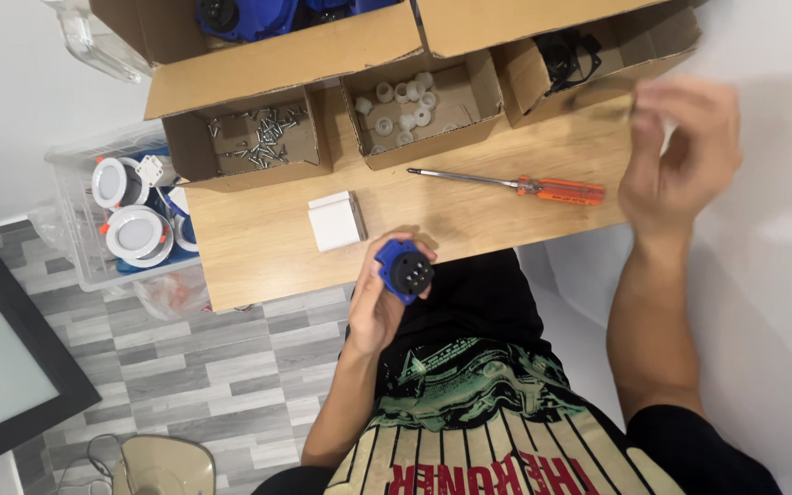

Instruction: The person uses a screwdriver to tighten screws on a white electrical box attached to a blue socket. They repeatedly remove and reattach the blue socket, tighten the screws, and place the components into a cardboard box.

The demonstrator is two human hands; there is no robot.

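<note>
White round lamps (130, 215) sit in a see-through tub (71, 229), just off the left end of the wooden table (249, 257). At the back of the table, on its left part, is a small cardboard box of screws (258, 136). Next to it, more to the middle, is a box of little white caps (403, 103). A small white block (336, 220) lies on the table in front of those two boxes.

At the front edge of the table, near the middle, the person's left hand (382, 298) is wrapped tight around a blue plug piece (405, 272). Its round black face points up and a little to the right. It is held just off the table's edge, close to the white block.

A screwdriver with an orange handle (515, 185) lies flat on the table, behind the plug. Its long side runs left to right, with the metal tip to the left and the handle to the right. The handle end is nearer the right hand (680, 151) than the left.

The right hand is up in the air over the right end of the table, by a box with a black part (561, 55) in it. It is too blurry to tell if it is open or holding something.
</note>
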